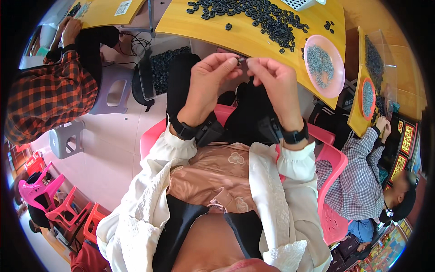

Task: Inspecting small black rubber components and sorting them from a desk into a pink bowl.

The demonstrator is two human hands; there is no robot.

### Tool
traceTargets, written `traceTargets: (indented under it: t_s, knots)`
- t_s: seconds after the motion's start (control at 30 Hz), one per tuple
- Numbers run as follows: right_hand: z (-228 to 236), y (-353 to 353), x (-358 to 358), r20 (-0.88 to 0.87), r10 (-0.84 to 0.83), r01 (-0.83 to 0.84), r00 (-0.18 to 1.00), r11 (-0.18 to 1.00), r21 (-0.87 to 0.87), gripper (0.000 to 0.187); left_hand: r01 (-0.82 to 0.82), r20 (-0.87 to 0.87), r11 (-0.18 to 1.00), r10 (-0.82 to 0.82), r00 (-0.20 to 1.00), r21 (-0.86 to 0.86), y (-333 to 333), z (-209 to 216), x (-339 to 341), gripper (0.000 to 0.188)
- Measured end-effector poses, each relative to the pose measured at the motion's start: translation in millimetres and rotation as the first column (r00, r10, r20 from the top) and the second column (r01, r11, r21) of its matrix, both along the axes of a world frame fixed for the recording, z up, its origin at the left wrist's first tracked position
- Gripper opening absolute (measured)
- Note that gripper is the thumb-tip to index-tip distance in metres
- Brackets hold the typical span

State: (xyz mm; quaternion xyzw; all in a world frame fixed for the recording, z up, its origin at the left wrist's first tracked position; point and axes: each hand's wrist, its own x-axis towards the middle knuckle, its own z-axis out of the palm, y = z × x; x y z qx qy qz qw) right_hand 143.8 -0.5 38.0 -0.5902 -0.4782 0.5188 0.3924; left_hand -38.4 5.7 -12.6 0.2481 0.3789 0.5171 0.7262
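Over my lap, just off the table's near edge, my two hands meet fingertip to fingertip. My left hand [210, 79] is closed in a pinch around a small black part [240, 60], mostly covered by the fingers. My right hand [275, 75] is pinched too, close beside that part; whatever its fingertips hold is too small to make out. Beyond them, many small oval black parts [253, 10] with holes lie heaped on the yellow table [199, 28]. A pink bowl [335, 84] of small silver screws [319, 63] stands right of my right hand.
A clear bin [149, 86] of black parts sits low at the left. A white basket [302, 3] stands at the table's far side. One person in a checked shirt [50, 97] sits left, another [353, 177] works right, by an orange bowl [373, 102]. Stools [65, 140] stand behind left.
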Motion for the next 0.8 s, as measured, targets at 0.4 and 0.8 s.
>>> traceTargets:
  t_s: [0.4,0.8]
  knots:
    - [-83,120,-47,0.719,-0.296,-0.177,0.629,0.846,0.502,0.029,-0.189,-0.019,0.982,0.189,0.982,0.018,18,1,-49,0.019]
    - [-74,124,-45,0.718,-0.063,-0.17,0.693,0.954,0.248,0.025,-0.211,-0.032,0.977,0.211,0.977,0.0,14,-1,-62,0.019]
